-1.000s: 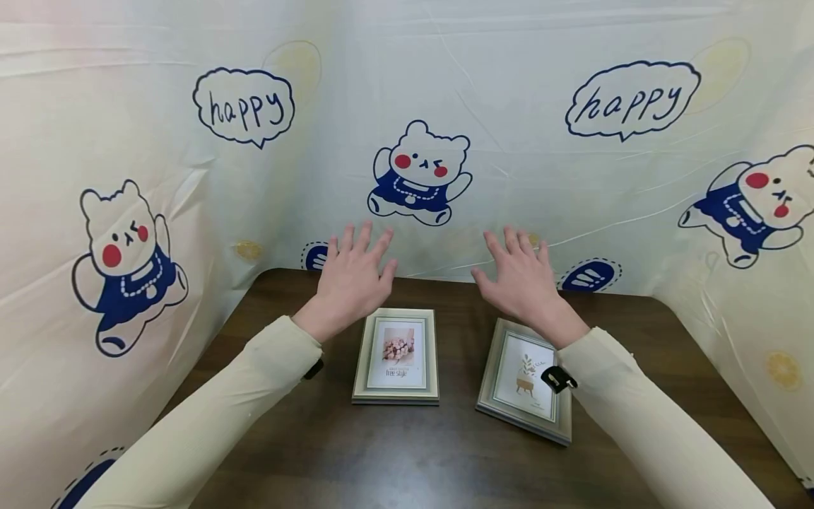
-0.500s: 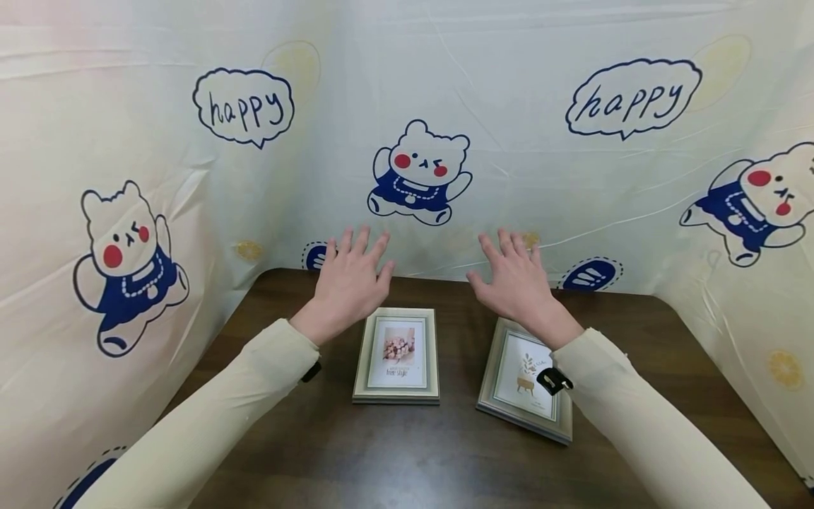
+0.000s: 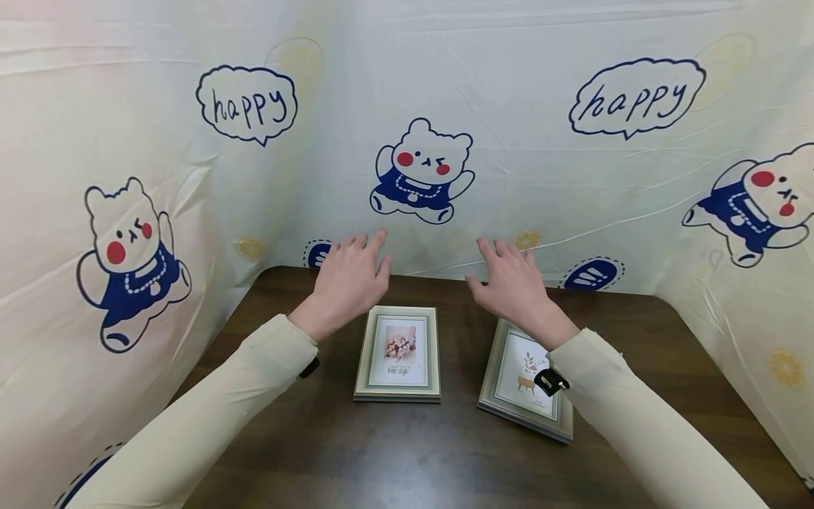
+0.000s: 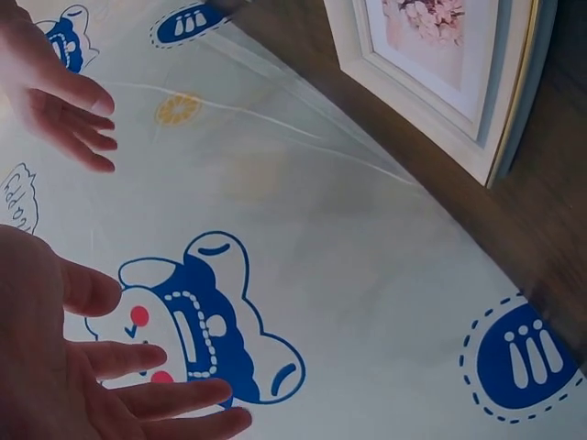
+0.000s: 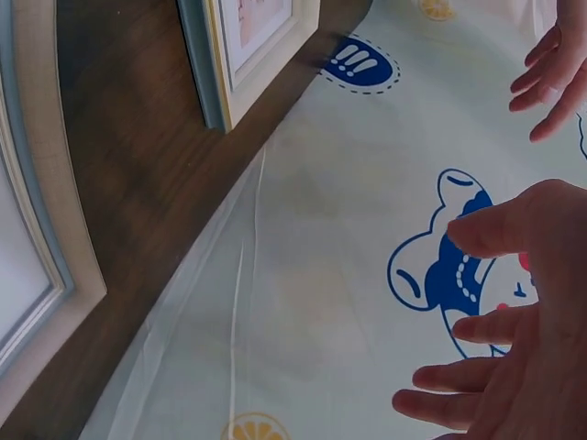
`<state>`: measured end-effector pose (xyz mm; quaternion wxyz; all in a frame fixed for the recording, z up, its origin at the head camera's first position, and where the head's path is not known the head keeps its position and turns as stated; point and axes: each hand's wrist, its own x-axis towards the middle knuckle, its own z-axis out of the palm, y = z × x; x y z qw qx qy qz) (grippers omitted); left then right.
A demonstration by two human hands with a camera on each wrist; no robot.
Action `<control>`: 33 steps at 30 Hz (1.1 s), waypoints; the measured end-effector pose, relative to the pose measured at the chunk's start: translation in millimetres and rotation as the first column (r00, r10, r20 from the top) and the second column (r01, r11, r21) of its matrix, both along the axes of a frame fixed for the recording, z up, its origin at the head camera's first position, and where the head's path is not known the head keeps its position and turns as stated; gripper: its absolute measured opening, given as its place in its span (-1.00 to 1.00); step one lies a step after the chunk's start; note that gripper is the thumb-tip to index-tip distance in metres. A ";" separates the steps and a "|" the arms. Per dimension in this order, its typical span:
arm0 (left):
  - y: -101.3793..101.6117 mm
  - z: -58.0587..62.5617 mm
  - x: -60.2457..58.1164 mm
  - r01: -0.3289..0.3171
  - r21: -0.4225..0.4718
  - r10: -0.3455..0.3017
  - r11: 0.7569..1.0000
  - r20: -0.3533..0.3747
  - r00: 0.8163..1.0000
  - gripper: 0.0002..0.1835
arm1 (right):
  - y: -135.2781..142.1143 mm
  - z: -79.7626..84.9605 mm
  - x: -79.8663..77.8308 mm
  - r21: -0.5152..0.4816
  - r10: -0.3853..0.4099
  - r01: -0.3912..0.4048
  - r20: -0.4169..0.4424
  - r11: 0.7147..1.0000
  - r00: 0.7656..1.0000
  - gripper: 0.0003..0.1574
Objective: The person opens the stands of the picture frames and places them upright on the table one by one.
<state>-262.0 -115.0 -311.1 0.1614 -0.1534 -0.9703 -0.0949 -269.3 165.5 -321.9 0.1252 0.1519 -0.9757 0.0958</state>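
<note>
Two picture frames lie face up on the dark wooden table. The left frame is pale cream around a pink flower print lettered "free style". To its right, the second frame is turned at an angle and shows a potted plant print. My left hand hovers beyond the flower frame, fingers spread and slightly bent, holding nothing. My right hand is held over the far end of the plant frame, whose upper right part it and the wrist hide. Both wrist views show the hands apart from the frames.
The brown table stretches around the frames. A white cloth printed with cartoon bears and "happy" bubbles hangs behind the table and along both sides. Black wrist straps show at the cuffs.
Both hands have lowered slightly, and the fingers look a little more bent than before. My right hand has shifted slightly left. The two frames have stayed where they were.
</note>
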 end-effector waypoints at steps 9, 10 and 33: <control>0.5 -6.1 2.9 0.012 0.048 -0.014 0.999 0.039 0.999 -0.37 | -6.0 -10.1 2.5 -0.030 0.021 -0.020 0.028 0.999 0.999 -0.15; 0.4 -6.9 3.2 0.010 0.050 -0.012 0.999 0.044 0.999 -0.37 | -6.6 -11.2 2.4 -0.028 0.020 -0.019 0.029 0.999 0.999 -0.17; -0.3 -18.1 10.0 -0.002 0.055 -0.003 0.998 0.089 0.996 -0.40 | -15.6 -22.7 3.8 -0.053 0.034 -0.032 0.038 0.998 0.999 -0.30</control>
